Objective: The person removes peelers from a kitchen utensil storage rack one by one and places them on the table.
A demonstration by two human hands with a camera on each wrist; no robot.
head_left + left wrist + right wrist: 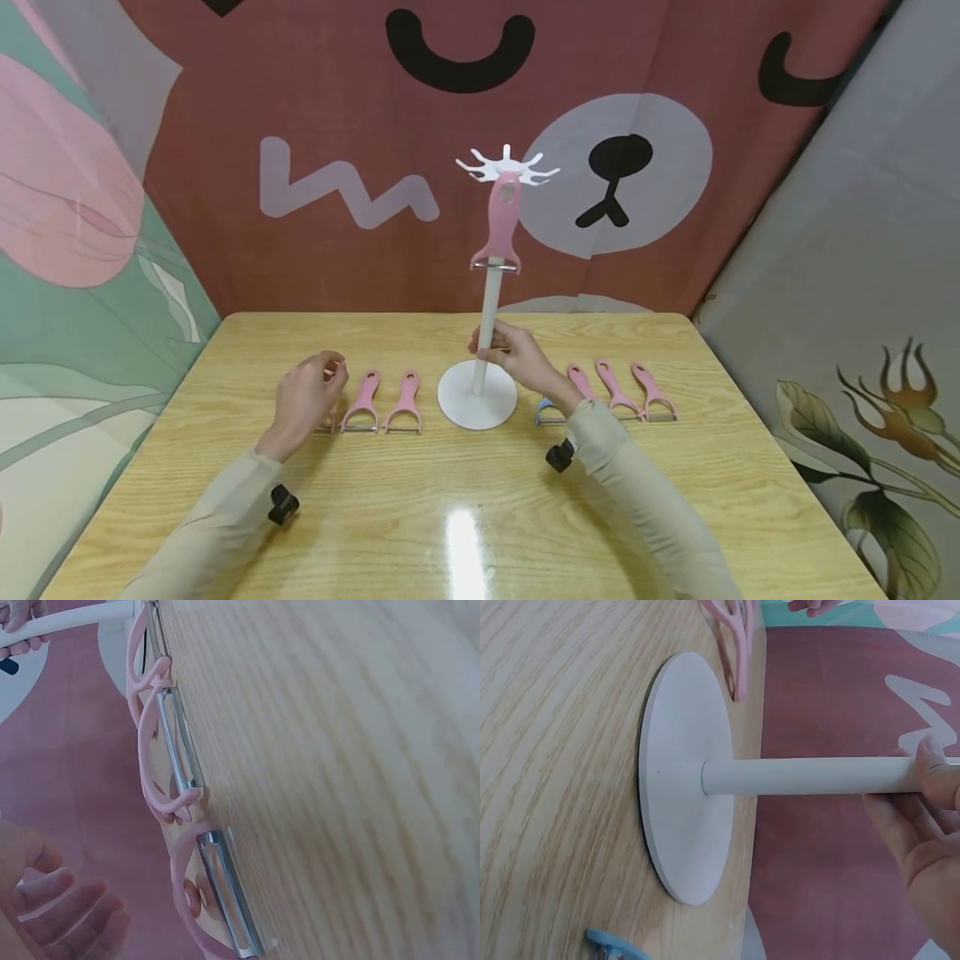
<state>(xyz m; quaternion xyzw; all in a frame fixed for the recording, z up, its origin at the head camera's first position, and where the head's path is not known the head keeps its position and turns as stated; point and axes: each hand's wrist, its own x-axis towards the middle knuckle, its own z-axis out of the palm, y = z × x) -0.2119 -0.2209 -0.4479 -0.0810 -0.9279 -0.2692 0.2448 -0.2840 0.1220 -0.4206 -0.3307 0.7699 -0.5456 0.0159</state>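
A white stand with a round base and a pole carries a crown of hooks on top. One pink peeler hangs from it, blade down. My right hand grips the pole's lower part, thumb and fingers around it in the right wrist view. On the left, my left hand hovers over the leftmost pink peeler, fingers loosely bent and holding nothing. Two more pink peelers lie between that hand and the base.
Right of the stand lie several peelers: pink ones, another pink handle and a blue peeler head, partly hidden by my right arm. The wooden table ends at a printed curtain.
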